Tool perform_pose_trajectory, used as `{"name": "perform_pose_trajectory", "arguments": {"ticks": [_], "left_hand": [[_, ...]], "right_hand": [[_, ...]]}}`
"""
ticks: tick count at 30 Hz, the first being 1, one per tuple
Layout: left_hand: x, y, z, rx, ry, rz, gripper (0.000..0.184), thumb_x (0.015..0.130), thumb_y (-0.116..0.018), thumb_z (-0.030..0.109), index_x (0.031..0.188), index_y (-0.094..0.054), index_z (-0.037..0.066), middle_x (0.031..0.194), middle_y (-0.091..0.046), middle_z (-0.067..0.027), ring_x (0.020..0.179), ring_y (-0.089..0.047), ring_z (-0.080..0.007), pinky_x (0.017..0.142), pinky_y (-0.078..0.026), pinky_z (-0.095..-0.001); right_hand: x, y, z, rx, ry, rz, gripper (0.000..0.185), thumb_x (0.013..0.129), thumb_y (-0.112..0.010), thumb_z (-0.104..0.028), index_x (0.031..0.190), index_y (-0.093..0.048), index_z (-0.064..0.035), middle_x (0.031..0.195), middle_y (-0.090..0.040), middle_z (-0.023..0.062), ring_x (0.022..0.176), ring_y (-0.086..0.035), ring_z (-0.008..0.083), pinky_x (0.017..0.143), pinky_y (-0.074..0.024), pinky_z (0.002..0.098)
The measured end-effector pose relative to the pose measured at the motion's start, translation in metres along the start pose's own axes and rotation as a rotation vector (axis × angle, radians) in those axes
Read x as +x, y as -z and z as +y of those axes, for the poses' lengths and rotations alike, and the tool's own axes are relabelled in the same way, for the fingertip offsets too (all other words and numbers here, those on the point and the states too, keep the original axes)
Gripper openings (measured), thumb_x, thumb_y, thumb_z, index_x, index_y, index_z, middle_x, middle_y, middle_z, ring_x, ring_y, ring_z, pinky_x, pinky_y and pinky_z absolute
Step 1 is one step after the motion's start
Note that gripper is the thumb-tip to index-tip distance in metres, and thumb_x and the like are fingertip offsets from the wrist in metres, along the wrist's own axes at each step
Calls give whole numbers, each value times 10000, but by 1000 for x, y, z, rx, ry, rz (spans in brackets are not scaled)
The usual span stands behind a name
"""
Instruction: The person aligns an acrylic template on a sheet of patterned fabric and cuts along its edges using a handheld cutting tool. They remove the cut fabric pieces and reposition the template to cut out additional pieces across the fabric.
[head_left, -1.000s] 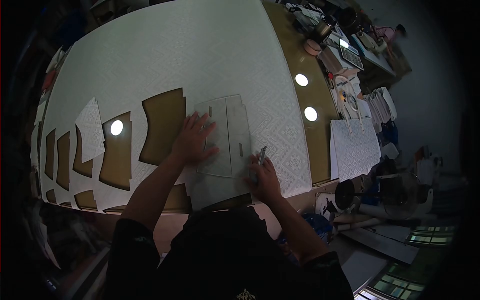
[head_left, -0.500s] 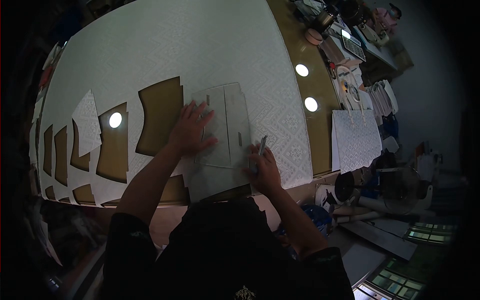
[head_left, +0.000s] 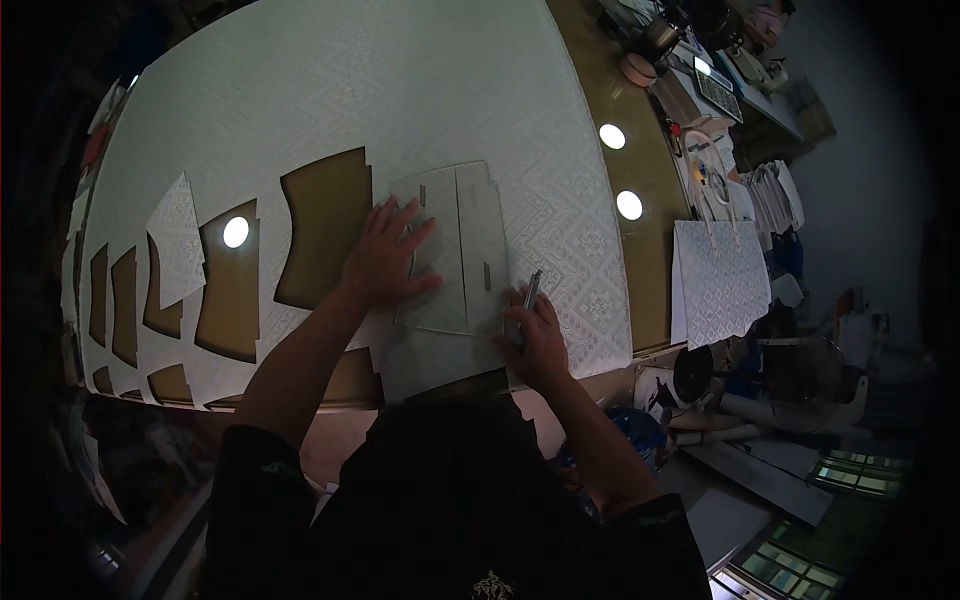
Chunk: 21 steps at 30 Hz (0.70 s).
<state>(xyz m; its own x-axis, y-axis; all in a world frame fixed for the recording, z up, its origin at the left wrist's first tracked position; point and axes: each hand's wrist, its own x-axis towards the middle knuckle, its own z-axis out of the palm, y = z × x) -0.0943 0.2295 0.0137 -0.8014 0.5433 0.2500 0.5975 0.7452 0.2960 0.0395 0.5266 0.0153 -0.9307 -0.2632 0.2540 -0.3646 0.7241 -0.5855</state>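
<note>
A pale flat template [head_left: 440, 235] with a dark lengthwise line and two narrow slots lies on the white patterned sheet [head_left: 470, 90]. My left hand [head_left: 388, 258] is spread on the template's left side, fingers apart and pressing down. Close to the template's lower right edge, my right hand [head_left: 538, 340] is closed around a slim silver utility knife [head_left: 533, 290], whose upper end sticks out past the fingers. The knife's other end is hidden by the hand. Left of the template, a large curved cut-out [head_left: 325, 230] in the sheet bares the brown tabletop.
Several more cut-outs run along the sheet's left, with a loose patterned piece [head_left: 178, 245] over one. The brown table edge [head_left: 650, 290] borders the right. Beyond it are a patterned paper bag [head_left: 722, 285], a calculator [head_left: 716, 92], a fan [head_left: 800, 380] and a person [head_left: 770, 22].
The whole view has shifted slightly, so the table appears a little to the right. Both hands keep nearly the same places on and beside the template.
</note>
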Motion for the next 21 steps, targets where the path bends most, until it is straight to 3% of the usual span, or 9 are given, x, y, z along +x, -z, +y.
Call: {"name": "perform_pose_trajectory", "arguments": {"ticks": [1,11,13,21], "left_hand": [[0,0,0,6,-5,3,868,843,-717,680,1513,-547,154,1625,-397,-197,1519,-291,-482,1253,-238,-592],[1,3,1,-14,22,-21,858,847,-714,681,1515,-546,169,1624,-392,-190,1526,-275,-481,1263,-225,-592],[0,3,1,-22,25,-25,858,842,-718,681,1511,-550,171,1622,-395,-188,1524,-280,-483,1264,-224,-594],[0,4,0,-40,8,-3,848,811,-758,664,1483,-583,176,1612,-411,-188,1501,-308,-497,1247,-252,-611]], "right_hand": [[0,0,1,24,-14,-14,461,804,-854,-154,1171,-578,-103,1472,-612,167,1432,-485,425,1207,-361,557],[1,2,0,8,-13,-28,451,824,-850,-190,1175,-581,-98,1452,-630,178,1426,-501,418,1205,-357,559],[0,1,1,19,6,8,449,819,-846,-208,1172,-588,-108,1422,-643,167,1354,-541,418,1208,-337,576],[0,3,1,30,-7,-16,426,829,-847,-228,1155,-599,-109,1406,-655,174,1397,-520,417,1214,-329,570]]}}
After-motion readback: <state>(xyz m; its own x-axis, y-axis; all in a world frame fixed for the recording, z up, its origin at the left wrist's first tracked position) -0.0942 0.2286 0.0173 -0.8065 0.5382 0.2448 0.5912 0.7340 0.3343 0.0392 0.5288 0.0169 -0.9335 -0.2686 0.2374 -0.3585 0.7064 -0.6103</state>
